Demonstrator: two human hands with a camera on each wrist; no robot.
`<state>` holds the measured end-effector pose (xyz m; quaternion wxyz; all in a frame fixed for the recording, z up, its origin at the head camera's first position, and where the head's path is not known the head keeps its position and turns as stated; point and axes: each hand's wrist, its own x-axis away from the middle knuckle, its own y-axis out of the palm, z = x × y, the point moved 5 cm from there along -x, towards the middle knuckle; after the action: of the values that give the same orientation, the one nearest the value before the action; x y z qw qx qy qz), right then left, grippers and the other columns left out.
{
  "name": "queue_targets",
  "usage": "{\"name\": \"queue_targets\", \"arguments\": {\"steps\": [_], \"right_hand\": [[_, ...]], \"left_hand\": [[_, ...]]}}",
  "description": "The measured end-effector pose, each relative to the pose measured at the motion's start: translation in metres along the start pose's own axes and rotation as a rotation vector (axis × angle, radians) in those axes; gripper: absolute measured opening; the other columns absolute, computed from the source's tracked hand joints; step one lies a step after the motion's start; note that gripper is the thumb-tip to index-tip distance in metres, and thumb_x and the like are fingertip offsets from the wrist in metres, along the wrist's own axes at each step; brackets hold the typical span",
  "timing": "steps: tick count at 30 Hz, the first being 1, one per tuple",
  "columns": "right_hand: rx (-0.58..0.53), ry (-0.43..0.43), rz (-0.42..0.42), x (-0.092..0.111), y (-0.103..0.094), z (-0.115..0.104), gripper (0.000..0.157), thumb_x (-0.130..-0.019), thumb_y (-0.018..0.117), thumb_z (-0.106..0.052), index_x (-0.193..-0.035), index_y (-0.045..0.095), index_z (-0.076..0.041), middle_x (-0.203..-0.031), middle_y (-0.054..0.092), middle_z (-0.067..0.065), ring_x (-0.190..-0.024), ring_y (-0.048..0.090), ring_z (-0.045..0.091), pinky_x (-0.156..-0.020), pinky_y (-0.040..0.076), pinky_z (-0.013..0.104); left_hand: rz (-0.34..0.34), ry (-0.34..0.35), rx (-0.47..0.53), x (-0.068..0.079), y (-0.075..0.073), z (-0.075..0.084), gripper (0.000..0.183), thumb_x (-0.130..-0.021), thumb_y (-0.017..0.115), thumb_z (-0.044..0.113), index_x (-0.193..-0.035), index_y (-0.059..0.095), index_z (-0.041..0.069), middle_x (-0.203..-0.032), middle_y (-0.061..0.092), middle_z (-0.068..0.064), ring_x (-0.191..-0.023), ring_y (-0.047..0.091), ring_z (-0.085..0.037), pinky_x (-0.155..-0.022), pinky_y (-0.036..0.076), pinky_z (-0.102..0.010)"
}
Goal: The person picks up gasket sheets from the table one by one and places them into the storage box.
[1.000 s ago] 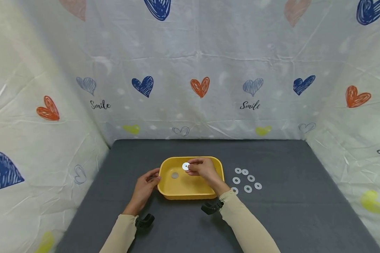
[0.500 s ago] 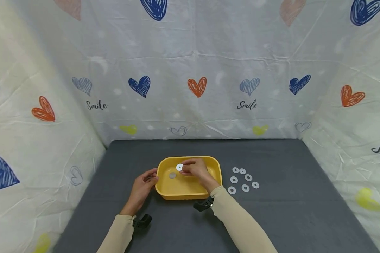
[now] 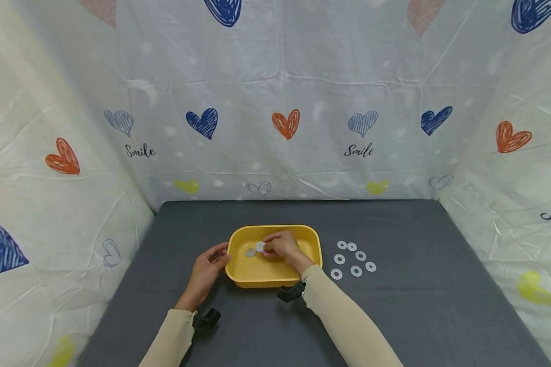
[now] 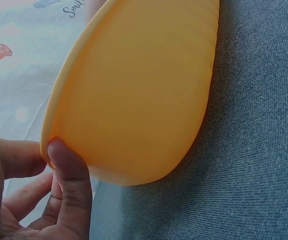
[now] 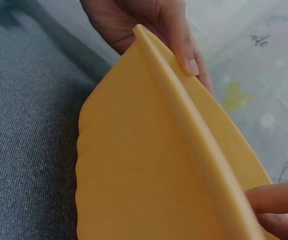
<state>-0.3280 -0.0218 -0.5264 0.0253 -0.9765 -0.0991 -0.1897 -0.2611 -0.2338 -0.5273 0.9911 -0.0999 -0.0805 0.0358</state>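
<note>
A: What does the head view give us?
B: Our left hand [image 3: 204,278] holds the tray [image 3: 268,272] by its left end, and our right hand [image 3: 286,247] pinches a ring [image 3: 259,246] inside it. A disc [image 3: 250,253] lies on the tray's floor just left of that pinch; seven loose rings [image 3: 357,256] lie to the right of it, outside the tray, on the table [image 3: 404,311].
A: How should the ring handle?
B: We judge it light, thin and stiff, unlikely to break but easy to drop. Its outer edge is where we should pinch. Whether it touches the floor, we cannot tell.
A: And the left wrist view?
B: Our thumb [image 4: 71,175] presses the outer wall right at the rim, and a finger [image 4: 23,157] meets the rim opposite. The tray looks like light, smooth plastic, perhaps giving slightly, so we would trust the rim over the wall.
A: The right wrist view?
B: The wall hides the ring. Our right hand's fingers show past the rim; across from them, our left hand has its end of the tray. From here alone, we could not confirm the right pinch.
</note>
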Motion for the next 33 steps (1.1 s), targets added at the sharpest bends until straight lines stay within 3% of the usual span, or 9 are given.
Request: {"name": "queue_targets", "arguments": {"steps": [13,25,33], "right_hand": [[0.074,0.012,0.009,-0.002,-0.002,0.005,0.018,-0.089,0.066,0.002,-0.105,0.073,0.004,-0.087,0.074,0.015,-0.070,0.073,0.018,-0.064,0.059,0.029],[0.142,-0.023,0.058,0.005,-0.003,0.000,0.027,-0.084,0.071,0.002,-0.110,0.072,0.002,-0.092,0.073,0.014,-0.075,0.072,0.022,-0.072,0.060,0.034],[0.107,-0.079,0.028,0.016,-0.006,-0.007,0.029,-0.085,0.070,-0.002,-0.114,0.070,0.002,-0.090,0.072,0.013,-0.081,0.072,0.026,-0.075,0.060,0.036]], "left_hand": [[0.008,-0.008,-0.022,-0.001,0.000,-0.002,0.043,-0.099,0.058,0.014,-0.142,0.050,0.011,-0.127,0.052,-0.015,-0.111,0.056,-0.024,-0.076,0.052,-0.020],[0.024,-0.003,-0.039,0.000,-0.001,0.000,0.044,-0.099,0.059,0.016,-0.142,0.050,0.011,-0.123,0.053,-0.010,-0.104,0.057,-0.017,-0.075,0.052,-0.020],[0.012,0.004,-0.027,0.001,0.000,0.000,0.044,-0.100,0.058,0.016,-0.143,0.049,0.010,-0.126,0.053,-0.014,-0.112,0.056,-0.024,-0.075,0.052,-0.020]]}}
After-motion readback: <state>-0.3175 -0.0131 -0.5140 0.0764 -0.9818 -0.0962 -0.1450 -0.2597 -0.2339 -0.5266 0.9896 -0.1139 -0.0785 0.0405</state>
